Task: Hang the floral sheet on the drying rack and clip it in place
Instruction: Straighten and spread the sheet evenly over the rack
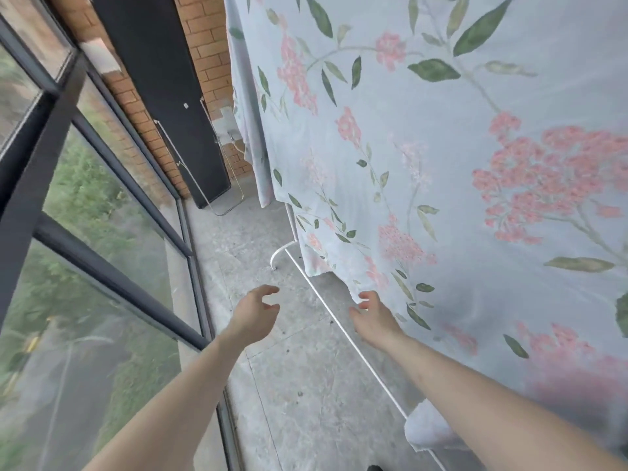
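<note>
The floral sheet (441,158) fills the frame from twelve to four o'clock, pale blue with pink blossom clusters and green leaves, draped down over the white drying rack (307,277), whose foot and low rail show beneath the hem near the centre. At nine o'clock runs a dark-framed glass balustrade (102,266) with greenery behind it. At eleven o'clock a black panel (163,96) leans on the brick wall (204,39). The concrete floor (299,385) spans the centre to six o'clock. The left hand (255,312), just left of centre, hangs over the floor with fingers loosely curled and apart, holding nothing. The right hand (372,316) reaches to the sheet's lower edge, fingers spread, tips at the hem; actual contact cannot be told.
</note>
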`<state>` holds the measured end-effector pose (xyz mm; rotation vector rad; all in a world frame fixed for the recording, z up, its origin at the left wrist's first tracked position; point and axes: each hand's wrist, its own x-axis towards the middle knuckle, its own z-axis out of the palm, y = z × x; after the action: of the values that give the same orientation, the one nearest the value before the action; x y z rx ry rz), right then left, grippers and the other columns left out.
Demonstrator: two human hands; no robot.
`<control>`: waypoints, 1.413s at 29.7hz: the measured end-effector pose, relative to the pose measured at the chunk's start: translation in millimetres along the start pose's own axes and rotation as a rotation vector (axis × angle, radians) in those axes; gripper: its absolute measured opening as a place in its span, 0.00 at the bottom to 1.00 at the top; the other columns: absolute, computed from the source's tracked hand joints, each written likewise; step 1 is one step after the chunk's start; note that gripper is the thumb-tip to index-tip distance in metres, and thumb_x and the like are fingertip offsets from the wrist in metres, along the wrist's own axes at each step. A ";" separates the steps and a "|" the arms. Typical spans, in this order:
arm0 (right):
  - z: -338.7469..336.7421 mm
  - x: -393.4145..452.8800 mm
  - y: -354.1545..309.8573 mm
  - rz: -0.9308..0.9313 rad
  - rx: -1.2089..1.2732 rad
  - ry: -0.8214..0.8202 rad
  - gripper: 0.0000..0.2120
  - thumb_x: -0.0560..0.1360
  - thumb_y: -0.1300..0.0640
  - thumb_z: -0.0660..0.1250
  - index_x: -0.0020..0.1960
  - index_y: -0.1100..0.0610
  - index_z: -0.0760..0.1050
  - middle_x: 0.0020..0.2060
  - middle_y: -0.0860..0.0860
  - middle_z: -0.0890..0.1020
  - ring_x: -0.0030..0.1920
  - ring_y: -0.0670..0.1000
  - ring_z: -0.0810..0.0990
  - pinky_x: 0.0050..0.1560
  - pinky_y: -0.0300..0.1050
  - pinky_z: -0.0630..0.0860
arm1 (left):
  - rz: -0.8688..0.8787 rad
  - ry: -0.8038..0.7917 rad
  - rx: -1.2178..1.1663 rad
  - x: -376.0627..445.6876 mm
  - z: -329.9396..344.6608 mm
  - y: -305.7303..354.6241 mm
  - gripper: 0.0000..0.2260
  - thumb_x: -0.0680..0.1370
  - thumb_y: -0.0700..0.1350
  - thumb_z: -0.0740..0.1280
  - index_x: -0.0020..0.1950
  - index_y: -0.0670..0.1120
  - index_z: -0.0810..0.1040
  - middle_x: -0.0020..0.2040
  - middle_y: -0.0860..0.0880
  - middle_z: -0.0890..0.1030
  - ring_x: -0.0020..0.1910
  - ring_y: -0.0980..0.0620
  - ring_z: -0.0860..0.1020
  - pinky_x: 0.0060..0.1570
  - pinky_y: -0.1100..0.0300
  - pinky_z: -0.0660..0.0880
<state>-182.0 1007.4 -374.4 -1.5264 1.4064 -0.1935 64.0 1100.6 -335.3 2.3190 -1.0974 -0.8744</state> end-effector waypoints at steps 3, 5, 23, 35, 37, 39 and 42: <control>14.5 30.0 -44.4 -0.046 -0.004 -0.015 0.25 0.78 0.44 0.63 0.72 0.50 0.64 0.67 0.49 0.75 0.56 0.56 0.83 0.58 0.56 0.81 | -0.018 0.038 -0.015 34.3 -31.2 -12.0 0.18 0.83 0.43 0.64 0.73 0.52 0.74 0.65 0.49 0.80 0.37 0.59 0.74 0.32 0.65 0.69; 19.4 41.7 -64.3 -0.064 0.002 -0.023 0.23 0.79 0.47 0.63 0.72 0.51 0.64 0.65 0.48 0.75 0.57 0.56 0.83 0.57 0.56 0.82 | -0.010 0.035 -0.028 52.4 -42.2 -16.2 0.18 0.83 0.43 0.65 0.73 0.52 0.75 0.65 0.49 0.80 0.39 0.57 0.75 0.33 0.65 0.70; 103.3 162.0 -218.7 -0.022 0.104 0.130 0.23 0.78 0.45 0.65 0.70 0.48 0.67 0.64 0.46 0.75 0.58 0.54 0.82 0.63 0.58 0.79 | 0.186 -0.155 0.063 261.8 -168.0 -36.4 0.15 0.81 0.45 0.66 0.67 0.53 0.78 0.62 0.52 0.80 0.50 0.51 0.80 0.43 0.62 0.75; 115.2 250.6 -271.6 0.034 0.173 0.114 0.25 0.75 0.43 0.66 0.70 0.48 0.69 0.63 0.45 0.75 0.59 0.53 0.82 0.63 0.58 0.79 | 0.238 -0.213 0.097 365.0 -196.5 -21.0 0.15 0.82 0.45 0.67 0.68 0.51 0.77 0.61 0.57 0.77 0.51 0.53 0.79 0.45 0.62 0.77; 116.3 271.9 -282.3 0.040 0.191 0.113 0.25 0.75 0.44 0.67 0.70 0.48 0.69 0.62 0.45 0.76 0.59 0.52 0.82 0.63 0.58 0.79 | 0.232 -0.229 0.084 390.3 -202.7 -19.6 0.15 0.82 0.44 0.66 0.69 0.50 0.77 0.63 0.56 0.77 0.47 0.54 0.80 0.38 0.65 0.76; 116.8 292.5 -294.9 0.058 0.211 0.105 0.27 0.73 0.42 0.67 0.70 0.48 0.69 0.63 0.45 0.76 0.61 0.51 0.81 0.64 0.58 0.79 | 0.236 -0.224 0.089 416.5 -211.5 -17.1 0.16 0.81 0.44 0.67 0.69 0.51 0.77 0.65 0.55 0.77 0.50 0.55 0.80 0.40 0.63 0.75; 118.3 315.0 -308.4 0.071 0.181 0.094 0.24 0.76 0.44 0.67 0.70 0.48 0.69 0.63 0.46 0.77 0.62 0.50 0.80 0.66 0.54 0.76 | 0.226 -0.228 0.101 445.9 -216.9 -16.0 0.17 0.81 0.45 0.67 0.70 0.52 0.76 0.65 0.56 0.77 0.54 0.56 0.79 0.42 0.64 0.75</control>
<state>198.9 756.4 -358.6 -1.3308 1.4734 -0.3438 441.2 778.6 -350.5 2.1563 -1.4980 -1.0337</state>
